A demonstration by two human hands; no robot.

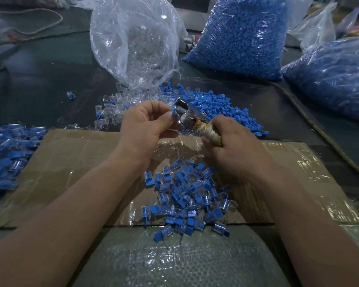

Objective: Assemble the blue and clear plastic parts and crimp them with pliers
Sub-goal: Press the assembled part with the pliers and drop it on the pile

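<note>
Two bare hands meet at the centre of the frame above a dark tabletop (39,79). We see the left hand (147,123) pinch a small blue part (174,111) between thumb and curled fingers, holding it up to the metal head of the pliers (186,113). The right hand (232,141) is wrapped tight around the pliers' handles, which are bound in pale yellow tape. The head touches the part; we cannot tell whether the jaws have closed on it.

Below the hands, in the lower centre, a heap (187,195) of joined pieces, blue set into clear, lies on a taped sheet of cardboard (71,162). It spills over the near edge onto a woven sack (174,255). A second heap (6,150) of such pieces fills the left edge of the frame.

Just behind the hands, we find loose blue parts (220,106) piled right of centre and loose clear parts (112,108) scattered to their left. At the upper centre a clear bag (137,42) lies open toward the hands, with clear parts inside. To its right a full blue bag (240,36) stands upright, and another blue-filled bag (336,79) lies at the right edge. A cord (319,131) runs down the tabletop on the right.
</note>
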